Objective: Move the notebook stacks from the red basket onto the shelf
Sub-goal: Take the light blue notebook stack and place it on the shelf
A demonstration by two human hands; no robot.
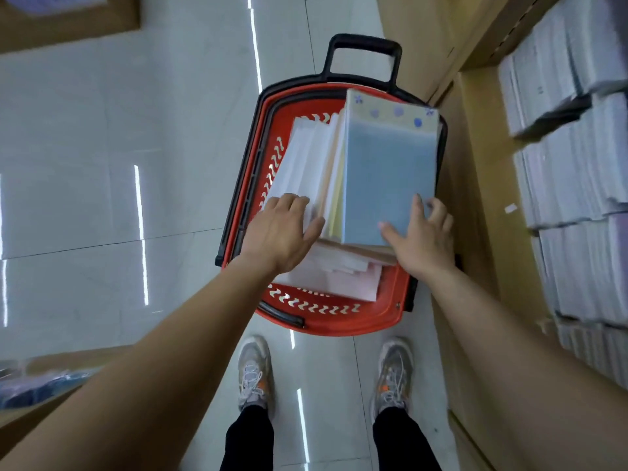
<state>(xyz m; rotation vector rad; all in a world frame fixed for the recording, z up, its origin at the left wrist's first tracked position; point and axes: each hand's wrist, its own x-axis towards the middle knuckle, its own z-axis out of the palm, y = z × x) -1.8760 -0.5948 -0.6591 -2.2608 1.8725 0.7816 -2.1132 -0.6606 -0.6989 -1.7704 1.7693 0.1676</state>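
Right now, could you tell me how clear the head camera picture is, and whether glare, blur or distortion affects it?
Head view: bright streaks of ceiling light glare on the glossy floor; wide-angle distortion bends the shelf and forearms outward; the stacks on the shelf at the right edge look smeared and soft; the blue-covered notebook stack, red basket, left hand and right hand are fairly sharp.

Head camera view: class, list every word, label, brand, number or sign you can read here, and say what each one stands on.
There is no readable text in this view.
Blue-covered notebook: a band of blue flower prints along its top edge, no words.
Red basket: only white chevron-shaped slots, no brand showing.
Wrapped stacks on the shelf: any print is too blurred to read.
Small white tag on the cardboard: too small to read.
Shoes: no legible logo.
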